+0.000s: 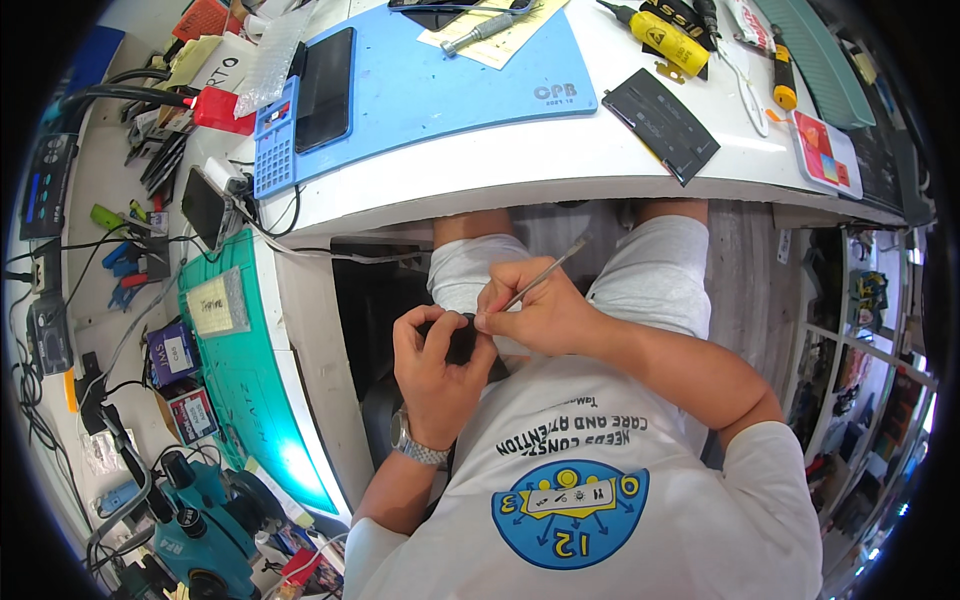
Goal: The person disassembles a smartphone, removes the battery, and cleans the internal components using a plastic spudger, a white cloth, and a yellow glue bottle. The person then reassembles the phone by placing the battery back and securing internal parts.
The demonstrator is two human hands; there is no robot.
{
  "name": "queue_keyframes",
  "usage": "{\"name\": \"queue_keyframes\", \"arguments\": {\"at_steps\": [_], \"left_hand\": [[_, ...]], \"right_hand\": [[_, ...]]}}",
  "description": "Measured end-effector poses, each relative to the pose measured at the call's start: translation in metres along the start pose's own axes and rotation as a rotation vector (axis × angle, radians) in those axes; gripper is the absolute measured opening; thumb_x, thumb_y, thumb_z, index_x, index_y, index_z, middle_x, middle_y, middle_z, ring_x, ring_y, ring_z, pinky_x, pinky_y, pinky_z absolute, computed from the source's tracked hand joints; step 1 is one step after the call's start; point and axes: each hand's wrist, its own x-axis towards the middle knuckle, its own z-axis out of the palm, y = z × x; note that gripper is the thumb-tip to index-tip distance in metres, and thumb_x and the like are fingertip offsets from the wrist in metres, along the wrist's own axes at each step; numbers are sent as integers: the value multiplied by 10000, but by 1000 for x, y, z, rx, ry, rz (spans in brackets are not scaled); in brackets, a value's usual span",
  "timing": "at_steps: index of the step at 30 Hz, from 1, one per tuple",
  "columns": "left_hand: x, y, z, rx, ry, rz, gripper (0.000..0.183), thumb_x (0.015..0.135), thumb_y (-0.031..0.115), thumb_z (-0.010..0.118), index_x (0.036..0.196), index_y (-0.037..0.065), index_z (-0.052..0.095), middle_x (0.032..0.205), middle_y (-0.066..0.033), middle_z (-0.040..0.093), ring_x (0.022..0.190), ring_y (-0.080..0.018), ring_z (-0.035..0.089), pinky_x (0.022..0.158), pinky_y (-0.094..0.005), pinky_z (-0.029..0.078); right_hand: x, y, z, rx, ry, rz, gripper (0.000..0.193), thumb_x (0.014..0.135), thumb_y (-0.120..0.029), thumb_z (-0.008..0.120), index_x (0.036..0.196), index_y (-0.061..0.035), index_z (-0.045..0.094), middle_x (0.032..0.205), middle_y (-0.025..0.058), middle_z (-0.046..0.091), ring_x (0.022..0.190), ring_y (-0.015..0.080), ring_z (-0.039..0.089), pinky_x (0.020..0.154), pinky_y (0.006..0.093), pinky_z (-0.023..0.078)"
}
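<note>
My left hand [440, 372], with a metal watch on its wrist, is raised above my lap in front of my shirt. Its thumb and fingertips pinch a small dark piece [463, 345], mostly hidden by the fingers; I cannot make out its kind. Close against it, my right hand [545, 308] is closed round a slim metal hand tool [548, 272]. The tool's back end sticks up to the right, past the knuckles. Its working tip points down at the dark piece, and the fingers cover most of the contact.
Ahead, a white desk [420, 185] bears a blue work mat [440, 110], a black phone [326, 90], a flat black battery [661, 125] and a yellow bottle [682, 52]. On the left are a green mat [250, 390] and a teal microscope [205, 525]. Shelves [850, 340] stand at right.
</note>
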Motion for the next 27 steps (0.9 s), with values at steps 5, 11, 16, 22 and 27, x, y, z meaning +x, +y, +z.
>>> {"name": "queue_keyframes", "arguments": {"at_steps": [5, 11, 16, 22, 27], "left_hand": [[7, -3, -4, -25, -9, -54, 365, 783, 30, 956, 1074, -2, 738, 1060, -116, 618, 913, -241, 653, 778, -345, 556], [10, -4, -7, -15, -44, -88, 340, 791, 76, 961, 1046, 19, 743, 1021, -86, 593, 874, -219, 635, 751, -336, 549], [11, -1, -8, 17, -55, -111, 315, 777, 162, 944, 1017, 78, 758, 1020, -80, 613, 874, -254, 667, 711, -378, 567], [11, -2, -7, 21, -61, -116, 304, 771, 190, 933, 1010, 104, 767, 1024, -76, 621, 877, -272, 682, 699, -398, 575], [12, 0, -9, 25, -88, -125, 309, 774, 204, 941, 1011, 107, 767, 1024, -76, 621, 886, -273, 681, 703, -399, 575]], "right_hand": [[-11, -10, 4, 3, 78, -62, 199, 995, 47, 792, 955, -21, 609, 946, 124, 796, 962, 160, 775, 862, 330, 620], [-24, -2, 11, 23, 120, -339, 217, 1035, 60, 747, 1048, -15, 545, 1086, 205, 821, 1027, 202, 799, 911, 361, 646], [-21, 7, 21, 37, 217, -408, 210, 982, 45, 798, 1006, 2, 594, 982, 195, 823, 914, 227, 834, 813, 340, 666], [-22, 2, 20, -44, 221, -447, 216, 983, 42, 798, 1011, -5, 589, 975, 198, 826, 910, 243, 840, 808, 346, 667], [-23, 3, 19, -161, 223, -526, 206, 935, 66, 820, 961, 0, 627, 997, 202, 820, 880, 317, 833, 793, 377, 666]]}}
